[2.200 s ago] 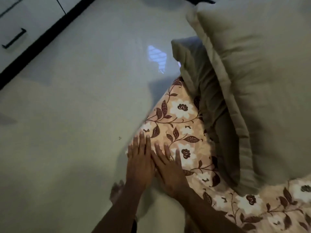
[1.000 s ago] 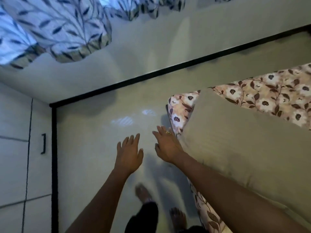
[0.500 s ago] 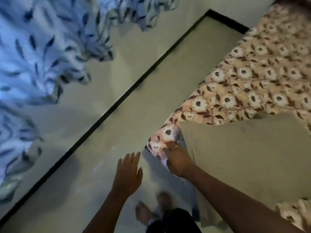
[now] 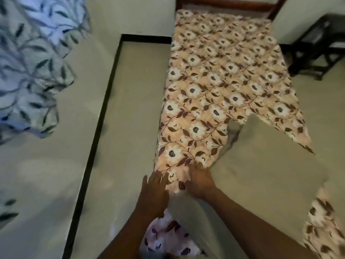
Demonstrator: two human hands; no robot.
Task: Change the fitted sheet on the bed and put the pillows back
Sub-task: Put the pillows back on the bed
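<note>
The fitted sheet (image 4: 214,90), peach with white flowers and brown leaves, lies spread along the whole bed, from the near corner up to the wooden bed frame (image 4: 224,4) at the far end. It looks flat and drawn over the mattress, so I judge the changing itself mostly done. What seems left is smoothing or tucking this near corner.

The left hand (image 4: 153,191) lies released, fingers straight, at the sheet's near-left edge where it drops toward the floor. Just beside it, the right hand (image 4: 200,182) rests flat on the cloth, fingers out, grasping nothing as far as the blur lets me see. To its right an olive pillow (image 4: 261,174) lies across the near end of the bed, covering the sheet there. Whether it is in its final place I cannot tell, nor whether it is one pillow or two.

On the far left hangs a blue leaf-patterned curtain (image 4: 33,62). A black strip (image 4: 104,109) runs along the pale floor (image 4: 134,109) beside the bed. Below the wrists shows a pale flowered cloth (image 4: 168,238), perhaps clothing. Far right stands a dark table (image 4: 321,43), well apart from the hands. Only the pillow crowds the corner.
</note>
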